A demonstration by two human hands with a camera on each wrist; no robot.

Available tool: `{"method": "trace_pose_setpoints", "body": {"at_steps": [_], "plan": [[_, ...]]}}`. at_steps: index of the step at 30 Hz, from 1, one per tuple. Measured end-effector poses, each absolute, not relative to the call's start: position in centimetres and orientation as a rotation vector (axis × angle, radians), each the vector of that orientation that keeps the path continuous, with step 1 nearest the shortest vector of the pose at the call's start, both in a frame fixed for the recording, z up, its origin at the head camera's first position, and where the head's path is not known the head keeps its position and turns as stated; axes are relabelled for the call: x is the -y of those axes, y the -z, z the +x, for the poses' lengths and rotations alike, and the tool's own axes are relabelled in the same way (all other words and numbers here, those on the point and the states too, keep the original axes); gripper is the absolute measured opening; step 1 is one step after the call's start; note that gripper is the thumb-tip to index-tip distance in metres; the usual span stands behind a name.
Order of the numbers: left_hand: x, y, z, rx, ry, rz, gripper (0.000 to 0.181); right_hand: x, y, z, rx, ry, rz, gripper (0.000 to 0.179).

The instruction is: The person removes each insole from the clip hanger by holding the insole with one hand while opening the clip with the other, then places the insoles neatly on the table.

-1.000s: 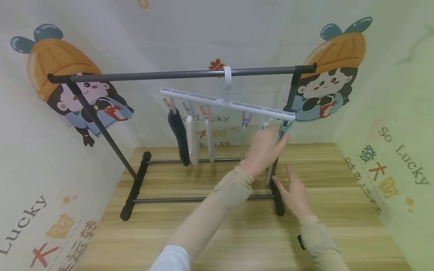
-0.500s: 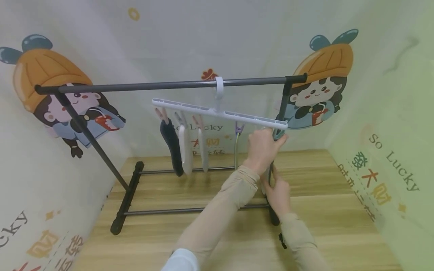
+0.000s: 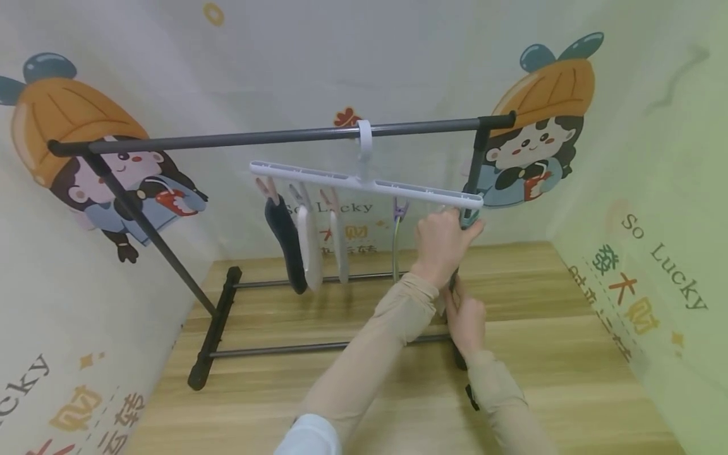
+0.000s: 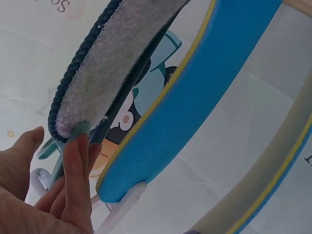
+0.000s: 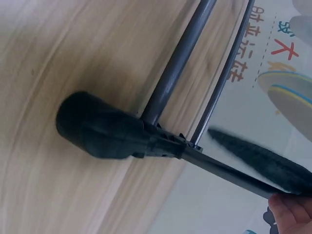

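A white clip hanger (image 3: 364,183) hangs tilted from the rack's bar, with insoles clipped under it. My left hand (image 3: 442,243) is at its right end, by the teal clip (image 4: 56,168). In the left wrist view its thumb stands apart and its fingers lie along that clip, which bites a dark-edged fuzzy insole (image 4: 92,73). Beside it a blue insole (image 4: 170,117) with a yellow edge hangs from a pale clip. Lower down, my right hand (image 3: 467,319) grips the rack's upright post (image 5: 229,174); its fingertips are partly out of view. The fuzzy insole's dark side hangs close by.
On the hanger's left half hang a black insole (image 3: 284,243), a white insole (image 3: 309,246) and a grey insole (image 3: 339,246). Another insole (image 3: 396,249) hangs from a purple clip (image 3: 400,207). The black rack (image 3: 227,138) stands on a wood-patterned surface (image 3: 540,379) before printed cloth.
My right hand has moved in from the right, up to the rack's right post. My left hand stays by the teal clip. The head view has shifted slightly.
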State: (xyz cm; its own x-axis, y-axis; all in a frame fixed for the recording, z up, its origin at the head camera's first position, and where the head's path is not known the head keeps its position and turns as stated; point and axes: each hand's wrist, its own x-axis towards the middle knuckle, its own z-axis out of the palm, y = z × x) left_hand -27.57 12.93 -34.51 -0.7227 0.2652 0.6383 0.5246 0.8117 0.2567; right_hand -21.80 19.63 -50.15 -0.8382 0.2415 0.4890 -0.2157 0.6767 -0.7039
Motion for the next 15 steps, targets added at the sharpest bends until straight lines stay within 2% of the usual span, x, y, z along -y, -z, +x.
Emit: {"method": "trace_pose_setpoints", "body": {"at_steps": [8, 15], "plan": [[-13.06, 34.48, -27.33, 2.399, 0.573, -0.592, 0.046, -19.76, 49.83, -21.74, 2.318, -1.052, -0.047, 0.034], [-12.99, 34.54, -27.26, 2.364, 0.622, -0.618, 0.043, -20.05, 50.05, -21.37, 2.347, -1.069, -0.084, 0.033]]}}
